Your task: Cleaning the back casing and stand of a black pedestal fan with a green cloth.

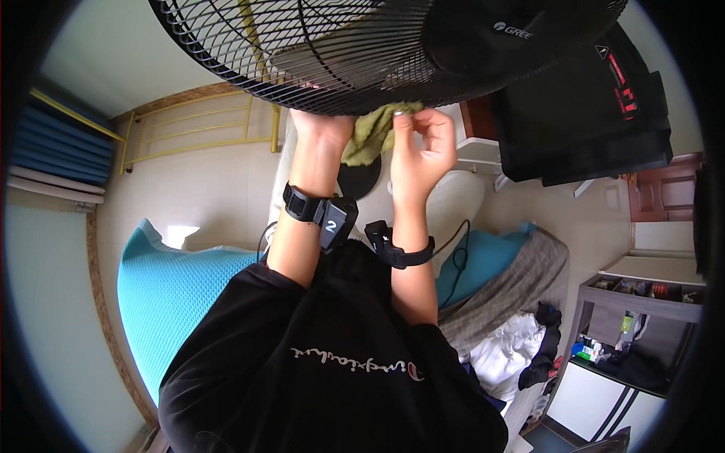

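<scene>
A black fan with a wire guard [351,73] fills the top of the view. My left hand [324,125] is palm up at the guard's lower rim; its fingers are mostly hidden behind the wires, so their grip does not show. Between my hands, a crumpled olive-green cloth [371,135] hangs against the rim. The thumb and fingers of my right hand [425,133] pinch the cloth's upper right part, close beside the guard. Each wrist wears a black strap with a small device.
A round black base [359,180] lies below the cloth. To the right stands a large black machine [583,107]. Yellow metal rails [192,125] are at left. Turquoise bedding [187,294], a grey blanket [504,283] and a shelf unit [640,294] surround me.
</scene>
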Demonstrator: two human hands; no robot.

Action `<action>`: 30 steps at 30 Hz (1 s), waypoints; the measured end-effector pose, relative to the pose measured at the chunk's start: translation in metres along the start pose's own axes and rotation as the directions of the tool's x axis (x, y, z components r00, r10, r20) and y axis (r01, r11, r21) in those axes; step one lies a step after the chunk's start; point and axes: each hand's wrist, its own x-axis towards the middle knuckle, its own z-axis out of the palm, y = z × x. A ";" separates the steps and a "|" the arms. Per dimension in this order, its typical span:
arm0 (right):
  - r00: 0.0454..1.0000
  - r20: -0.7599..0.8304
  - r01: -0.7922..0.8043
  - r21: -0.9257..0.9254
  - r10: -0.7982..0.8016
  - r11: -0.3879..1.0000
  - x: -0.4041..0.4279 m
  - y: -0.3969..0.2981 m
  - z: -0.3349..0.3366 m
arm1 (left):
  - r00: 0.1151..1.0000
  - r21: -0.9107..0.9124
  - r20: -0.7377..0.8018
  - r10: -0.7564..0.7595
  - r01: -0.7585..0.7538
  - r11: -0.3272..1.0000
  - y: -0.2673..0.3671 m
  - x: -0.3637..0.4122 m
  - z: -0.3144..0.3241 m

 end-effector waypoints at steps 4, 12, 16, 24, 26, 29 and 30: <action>0.991 0.119 -0.054 -0.090 0.064 0.994 -0.012 0.004 -0.001 | 0.994 0.023 -0.104 0.021 -0.019 1.000 -0.003 -0.010 0.013; 0.991 -0.031 0.132 0.038 -0.131 0.991 0.009 -0.038 0.004 | 0.999 -0.063 0.012 -0.041 0.042 0.997 0.001 -0.005 0.009; 0.978 0.038 0.205 -0.009 -0.204 0.979 0.007 -0.042 0.017 | 1.000 0.021 0.010 0.029 -0.029 0.999 0.002 0.004 0.000; 0.961 0.227 0.183 -0.093 -0.158 0.979 -0.008 -0.031 0.022 | 0.984 0.109 -0.166 0.071 -0.053 0.993 0.002 -0.001 0.005; 0.963 0.208 0.189 -0.071 -0.171 0.979 -0.005 -0.032 0.017 | 0.991 0.085 -0.113 0.074 -0.065 0.994 0.003 0.003 -0.006; 0.978 0.200 0.068 -0.046 -0.058 0.997 -0.007 -0.029 0.013 | 0.993 0.086 -0.077 0.094 -0.087 0.992 0.000 -0.004 0.007; 0.978 0.202 0.053 -0.031 -0.046 0.998 -0.008 -0.030 0.013 | 0.995 0.042 -0.057 0.080 -0.078 0.996 0.001 -0.003 0.005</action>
